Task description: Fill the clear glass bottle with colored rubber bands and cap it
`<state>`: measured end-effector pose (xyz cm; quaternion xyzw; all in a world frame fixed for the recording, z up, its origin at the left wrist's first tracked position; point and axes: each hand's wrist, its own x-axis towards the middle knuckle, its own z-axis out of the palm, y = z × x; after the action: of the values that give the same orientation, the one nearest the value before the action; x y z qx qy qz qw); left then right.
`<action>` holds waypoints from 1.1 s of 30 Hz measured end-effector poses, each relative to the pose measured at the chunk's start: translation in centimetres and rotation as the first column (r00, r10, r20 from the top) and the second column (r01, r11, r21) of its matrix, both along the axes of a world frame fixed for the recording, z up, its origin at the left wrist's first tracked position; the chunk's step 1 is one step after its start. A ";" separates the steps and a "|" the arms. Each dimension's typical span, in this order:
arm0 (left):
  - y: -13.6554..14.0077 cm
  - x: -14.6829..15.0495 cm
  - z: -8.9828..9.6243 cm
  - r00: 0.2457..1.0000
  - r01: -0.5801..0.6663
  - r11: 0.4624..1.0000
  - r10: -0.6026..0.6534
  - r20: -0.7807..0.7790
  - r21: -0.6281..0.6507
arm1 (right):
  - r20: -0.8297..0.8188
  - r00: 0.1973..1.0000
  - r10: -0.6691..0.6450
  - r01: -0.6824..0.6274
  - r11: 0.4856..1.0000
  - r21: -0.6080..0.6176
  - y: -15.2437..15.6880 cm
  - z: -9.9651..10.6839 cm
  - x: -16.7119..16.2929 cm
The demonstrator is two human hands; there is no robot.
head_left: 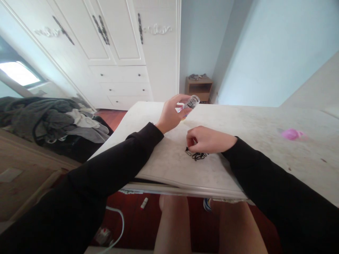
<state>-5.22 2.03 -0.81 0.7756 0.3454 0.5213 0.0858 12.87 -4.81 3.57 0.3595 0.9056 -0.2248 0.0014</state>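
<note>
My left hand [172,112] is closed around a small clear jar [192,101], held tilted above the table with its round end pointing away to the right. Something dark shows through the jar's wall. Lower and to the right, my right hand [205,140] is bent down to the tabletop with thumb and fingers pinched on a thin black loop [188,152]. Right beside it, partly under the hand, lies a small heap of similar black loops [198,156]. Their exact kind is too small to make out.
The pale table [164,162] has its near edge above my knees. A pink object [290,134] lies on its right side. Grey clothes [53,116] are piled at the left. Beyond stand a white wardrobe [124,74] and a small wooden cabinet [199,84].
</note>
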 end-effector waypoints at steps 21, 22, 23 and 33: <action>-0.1 0.0 0.1 1.000 -0.026 1.000 0.026 -0.016 0.000 | -0.166 0.978 0.125 -0.120 0.992 0.044 -0.1 -0.1 0.6; 0.0 -0.1 0.1 1.000 -0.025 1.000 0.025 -0.012 0.001 | -0.200 0.975 0.095 -0.085 0.995 0.059 0.3 0.2 1.0; 0.0 -0.1 0.1 1.000 -0.022 1.000 0.022 -0.011 0.001 | -0.237 0.970 0.056 -0.039 0.996 0.076 0.7 0.5 1.4; 0.1 -0.1 0.0 0.999 -0.025 0.999 0.026 -0.031 0.033 | -0.269 0.962 -0.050 0.080 0.992 0.102 1.7 -0.5 1.2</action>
<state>-5.30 2.14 -0.77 0.7805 0.3479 0.5158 0.0610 14.10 -3.07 3.08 0.3551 0.8965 -0.2200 -0.1477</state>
